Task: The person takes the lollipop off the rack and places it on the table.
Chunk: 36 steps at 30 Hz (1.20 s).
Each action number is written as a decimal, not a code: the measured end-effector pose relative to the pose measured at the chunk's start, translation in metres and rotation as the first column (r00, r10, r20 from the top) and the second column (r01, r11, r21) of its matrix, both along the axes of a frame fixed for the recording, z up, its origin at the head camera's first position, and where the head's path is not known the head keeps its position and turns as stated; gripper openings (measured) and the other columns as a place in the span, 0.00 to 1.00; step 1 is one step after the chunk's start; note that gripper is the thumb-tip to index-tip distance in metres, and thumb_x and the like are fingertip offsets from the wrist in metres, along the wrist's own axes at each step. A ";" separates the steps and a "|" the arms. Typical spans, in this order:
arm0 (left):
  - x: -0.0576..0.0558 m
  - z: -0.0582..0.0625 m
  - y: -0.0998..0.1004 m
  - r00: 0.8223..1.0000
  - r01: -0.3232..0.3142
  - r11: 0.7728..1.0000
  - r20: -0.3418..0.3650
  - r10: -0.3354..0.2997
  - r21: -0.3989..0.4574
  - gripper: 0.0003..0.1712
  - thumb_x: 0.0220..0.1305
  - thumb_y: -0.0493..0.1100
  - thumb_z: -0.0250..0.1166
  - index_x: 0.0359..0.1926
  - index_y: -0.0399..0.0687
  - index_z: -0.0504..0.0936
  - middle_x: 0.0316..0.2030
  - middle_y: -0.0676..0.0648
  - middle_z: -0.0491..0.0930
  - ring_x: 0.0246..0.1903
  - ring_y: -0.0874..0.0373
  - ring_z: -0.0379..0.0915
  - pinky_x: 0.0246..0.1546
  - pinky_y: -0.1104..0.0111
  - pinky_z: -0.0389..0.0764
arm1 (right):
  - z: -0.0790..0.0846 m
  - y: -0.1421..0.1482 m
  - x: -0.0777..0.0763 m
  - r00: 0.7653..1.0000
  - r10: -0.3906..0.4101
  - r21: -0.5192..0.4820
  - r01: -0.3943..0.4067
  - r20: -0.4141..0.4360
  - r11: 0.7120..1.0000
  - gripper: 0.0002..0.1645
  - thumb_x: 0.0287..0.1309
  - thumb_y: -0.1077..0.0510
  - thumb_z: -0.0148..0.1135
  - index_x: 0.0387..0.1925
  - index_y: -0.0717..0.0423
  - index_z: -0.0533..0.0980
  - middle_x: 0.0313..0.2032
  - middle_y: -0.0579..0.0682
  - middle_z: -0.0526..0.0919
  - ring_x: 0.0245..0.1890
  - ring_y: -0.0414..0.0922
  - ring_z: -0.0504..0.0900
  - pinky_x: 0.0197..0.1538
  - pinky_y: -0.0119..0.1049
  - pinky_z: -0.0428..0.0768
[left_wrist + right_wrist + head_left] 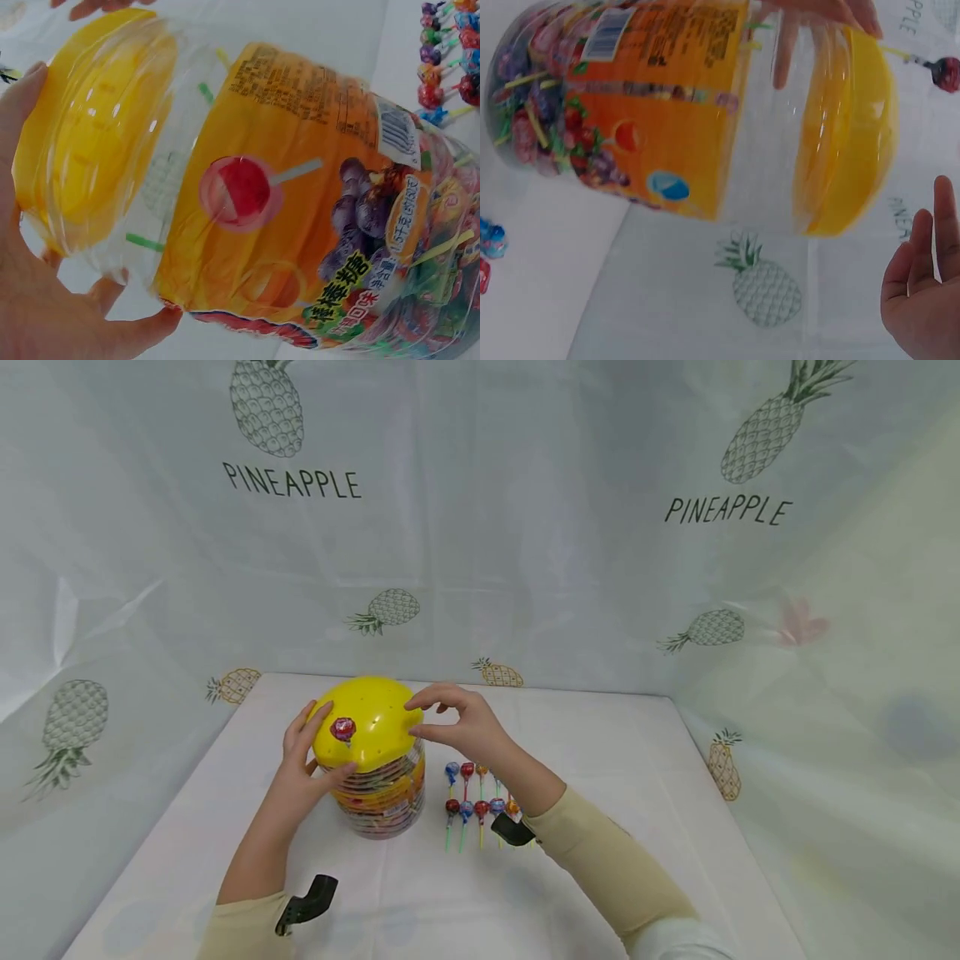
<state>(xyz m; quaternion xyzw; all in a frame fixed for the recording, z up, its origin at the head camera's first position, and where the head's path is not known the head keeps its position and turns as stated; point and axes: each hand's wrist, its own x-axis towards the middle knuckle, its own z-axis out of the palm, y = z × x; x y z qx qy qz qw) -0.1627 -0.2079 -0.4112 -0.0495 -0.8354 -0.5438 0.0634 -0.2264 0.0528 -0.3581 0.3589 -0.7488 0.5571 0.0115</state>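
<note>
A clear jar with an orange candy label and a domed yellow lid stands upright on the table. Lollipops fill the jar's lower part. One red-wrapped lollipop sticks out of the lid, its yellow stick meeting the dome. My left hand holds the jar at its lid and neck, fingers on the left side and thumb at the front. Beside the lid's right edge is my right hand, holding nothing, its thumb and fingers spread; a gap to the lid shows in the right wrist view.
Several wrapped lollipops lie in two rows on the white table, right of the jar and partly under my right forearm. Behind the table hangs a pineapple-print sheet. A black wrist camera sits on the left sleeve.
</note>
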 end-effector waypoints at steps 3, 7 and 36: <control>-0.002 0.000 -0.005 1.000 0.020 1.000 -0.006 -0.020 0.006 0.50 0.62 0.43 0.69 0.77 0.64 0.49 0.75 0.46 0.30 0.72 0.33 0.34 0.60 0.29 0.51 | 0.002 -0.011 0.003 0.999 0.031 0.015 -0.031 -0.010 0.999 0.15 0.55 0.61 0.71 0.46 0.54 0.83 0.47 0.41 0.82 0.50 0.40 0.74 0.52 0.38 0.75; -0.005 -0.001 -0.012 0.998 0.059 0.998 -0.018 -0.059 0.030 0.48 0.63 0.41 0.68 0.77 0.60 0.52 0.75 0.46 0.33 0.72 0.35 0.36 0.60 0.30 0.53 | 0.004 -0.025 0.006 0.999 0.042 0.030 -0.043 0.005 0.999 0.16 0.54 0.59 0.73 0.47 0.52 0.83 0.47 0.39 0.82 0.55 0.36 0.70 0.59 0.39 0.73; -0.003 -0.001 -0.020 0.986 0.164 0.984 -0.010 -0.164 0.067 0.45 0.66 0.38 0.64 0.77 0.59 0.49 0.75 0.47 0.31 0.71 0.37 0.35 0.61 0.32 0.55 | 0.018 -0.052 0.014 0.997 0.082 -0.014 -0.082 -0.001 0.997 0.16 0.53 0.60 0.73 0.46 0.55 0.83 0.46 0.43 0.83 0.55 0.35 0.71 0.58 0.31 0.74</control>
